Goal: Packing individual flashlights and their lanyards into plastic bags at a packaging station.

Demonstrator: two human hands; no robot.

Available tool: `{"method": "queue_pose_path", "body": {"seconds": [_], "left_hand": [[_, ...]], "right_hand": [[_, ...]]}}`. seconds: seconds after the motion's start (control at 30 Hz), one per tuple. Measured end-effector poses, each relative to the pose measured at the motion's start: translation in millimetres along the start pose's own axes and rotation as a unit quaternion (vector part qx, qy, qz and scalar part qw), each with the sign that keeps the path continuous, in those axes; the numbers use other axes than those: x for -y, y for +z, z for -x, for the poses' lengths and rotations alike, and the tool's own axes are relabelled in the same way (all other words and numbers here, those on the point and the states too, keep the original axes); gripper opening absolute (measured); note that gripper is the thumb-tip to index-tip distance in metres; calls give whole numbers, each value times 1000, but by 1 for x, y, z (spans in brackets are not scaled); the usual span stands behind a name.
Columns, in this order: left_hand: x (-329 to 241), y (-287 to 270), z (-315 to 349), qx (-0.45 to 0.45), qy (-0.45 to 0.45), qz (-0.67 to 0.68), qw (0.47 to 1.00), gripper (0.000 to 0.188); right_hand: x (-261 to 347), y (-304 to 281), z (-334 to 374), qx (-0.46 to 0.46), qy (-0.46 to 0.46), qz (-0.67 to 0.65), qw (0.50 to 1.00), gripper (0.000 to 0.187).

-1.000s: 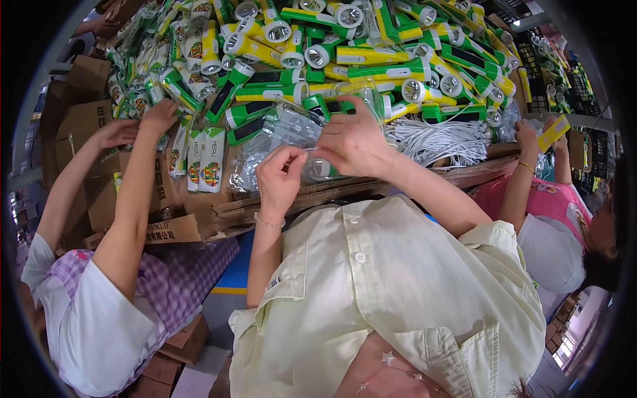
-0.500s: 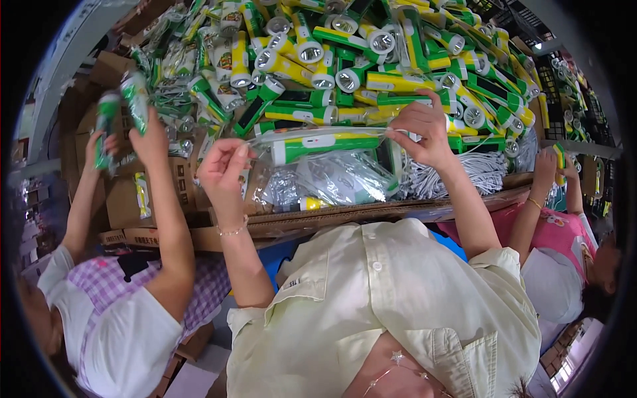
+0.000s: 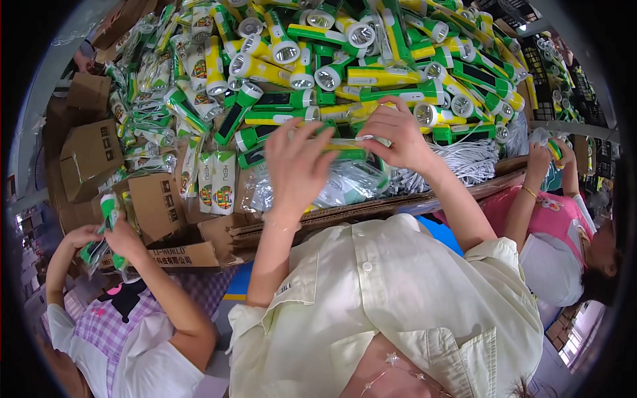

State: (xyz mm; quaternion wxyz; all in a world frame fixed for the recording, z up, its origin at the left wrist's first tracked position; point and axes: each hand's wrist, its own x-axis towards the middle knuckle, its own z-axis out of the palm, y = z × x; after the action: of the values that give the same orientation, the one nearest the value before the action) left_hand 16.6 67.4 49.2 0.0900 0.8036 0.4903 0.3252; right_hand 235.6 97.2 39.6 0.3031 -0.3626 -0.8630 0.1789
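My left hand [image 3: 298, 166], smeared by motion, is over the front of the flashlight pile with its fingers spread apart. To its right, my right hand [image 3: 398, 136] pinches the edge of a clear plastic bag. Part of a green flashlight [image 3: 348, 154] shows between the hands; my left hand hides much of the bag and whatever is in it. Below my hands lie crumpled clear bags [image 3: 348, 186]. A bundle of white cables [image 3: 458, 162] lies just right of them. Behind is a large heap of green, yellow and white flashlights [image 3: 388, 76].
A cardboard edge [image 3: 318, 222] runs along the front of the heap. Open brown cartons [image 3: 156, 205] and bagged flashlights [image 3: 217, 179] are at the left. One co-worker's hands [image 3: 109, 235] hold bagged flashlights at the left; another's hands [image 3: 544, 162] hold one at the right.
My left hand has left the bag's left end and swung right toward my right hand, which moved slightly left. The left co-worker's hands have come down nearer their body with the bagged flashlights.
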Motion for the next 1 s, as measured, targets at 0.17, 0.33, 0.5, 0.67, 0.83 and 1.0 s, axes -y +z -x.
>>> {"method": "queue_pose_path", "body": {"seconds": [0.17,0.33,0.5,0.67,0.83,1.0], "left_hand": [[13,34,8,74,22,88,993,19],[-10,41,4,77,-44,133,987,13],[-18,51,3,33,44,100,993,14],[0,40,3,51,93,35,994,10],[15,32,18,52,63,55,995,7],[8,28,21,49,32,66,996,7]], "right_hand": [[-5,0,17,37,18,26,999,13],[-7,11,30,5,76,-46,996,14],[0,10,36,9,126,-2,992,15],[-10,3,45,-11,119,32,992,18],[-11,-7,46,-3,155,46,987,17],[-5,-13,39,-42,42,51,997,13]]}}
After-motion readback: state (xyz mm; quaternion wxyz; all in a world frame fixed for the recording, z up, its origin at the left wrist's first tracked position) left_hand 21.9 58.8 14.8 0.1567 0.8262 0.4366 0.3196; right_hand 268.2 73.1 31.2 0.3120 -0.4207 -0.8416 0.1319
